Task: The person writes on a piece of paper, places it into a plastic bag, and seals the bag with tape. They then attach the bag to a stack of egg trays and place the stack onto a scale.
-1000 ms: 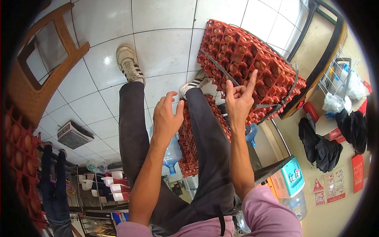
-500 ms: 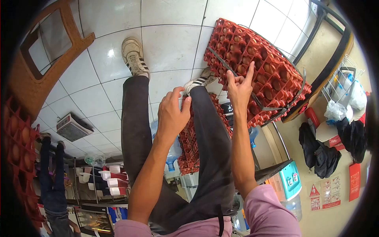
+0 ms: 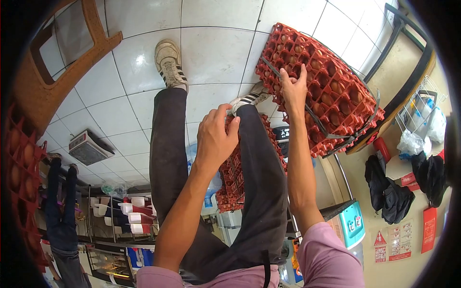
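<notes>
A tall stack of red egg trays (image 3: 331,91) full of brown eggs, bound with dark straps, stands at the upper right. Over its near left side is my right hand (image 3: 294,91), thumb and index finger spread apart, with nothing seen between them. My left hand (image 3: 218,137) hangs in front of my knee, fingers loosely curved and the thumb apart, holding nothing. Behind my leg, more red trays (image 3: 233,180) are partly hidden.
At the left are a brown chair (image 3: 57,96), egg trays (image 3: 21,163) and a scale (image 3: 91,148) on the tiled floor. Another person (image 3: 62,211) stands at the lower left. A teal water dispenser (image 3: 353,223) and hanging black bags (image 3: 386,187) are at the right.
The view has shifted slightly. My right hand's extended index finger has bent somewhat over the egg stack. My left hand has moved slightly right in the view, still empty.
</notes>
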A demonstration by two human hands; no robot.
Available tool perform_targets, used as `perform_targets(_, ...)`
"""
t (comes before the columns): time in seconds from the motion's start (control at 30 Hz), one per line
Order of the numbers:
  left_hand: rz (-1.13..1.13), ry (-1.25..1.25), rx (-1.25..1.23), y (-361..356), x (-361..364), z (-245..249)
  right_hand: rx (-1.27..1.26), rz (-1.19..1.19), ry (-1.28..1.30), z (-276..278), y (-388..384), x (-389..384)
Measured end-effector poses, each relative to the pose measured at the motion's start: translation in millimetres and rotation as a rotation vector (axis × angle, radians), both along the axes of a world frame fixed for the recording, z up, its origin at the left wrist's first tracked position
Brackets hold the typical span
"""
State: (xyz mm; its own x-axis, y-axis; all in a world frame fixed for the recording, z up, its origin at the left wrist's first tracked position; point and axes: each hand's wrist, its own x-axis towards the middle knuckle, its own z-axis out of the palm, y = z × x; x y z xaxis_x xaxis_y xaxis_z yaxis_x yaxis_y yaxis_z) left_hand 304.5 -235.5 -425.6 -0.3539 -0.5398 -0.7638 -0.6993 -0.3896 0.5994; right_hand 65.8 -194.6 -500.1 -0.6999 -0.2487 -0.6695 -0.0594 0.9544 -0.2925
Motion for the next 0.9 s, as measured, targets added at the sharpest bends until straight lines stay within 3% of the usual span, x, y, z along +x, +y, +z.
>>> perform_targets(0.1, 0.002, -0.005, 0.016, -2.6, -0.8, 2.8, 0.010, 0.066, -0.074, -7.7, 2.7, 5.3)
perform_targets(0.33, -0.012, 0.001, 0.004, 0.9, 0.1, 1.8, 0.139, 0.266, 0.139, -42.8, 3.0, 1.0)
perform_targets(0.47, -0.007, 0.006, 0.002, -0.1, -0.4, 1.1, 0.141, 0.258, 0.049, -34.6, -8.5, 3.2)
perform_targets(0.57, -0.009, 0.000, -0.001, -1.7, -0.2, 1.8, 0.151, 0.310, -0.034, -61.9, -4.5, -1.3)
perform_targets(0.67, -0.010, 0.000, -0.022, -0.3, -0.2, 0.7, 0.095, 0.432, 0.144, -110.4, 14.3, -24.3)
perform_targets(0.7, -0.014, 0.003, -0.031, -0.5, 0.4, 0.4, 0.215, 0.115, -0.048, -73.4, -23.4, -13.2)
perform_targets(0.8, -0.008, -0.004, -0.009, -3.4, -0.6, 2.1, 0.186, 0.161, 0.060, -93.2, -13.2, -13.0)
perform_targets(0.9, 0.001, -0.004, 0.000, -4.1, -2.2, 1.8, 0.151, 0.162, 0.004, -113.4, -4.9, -15.0)
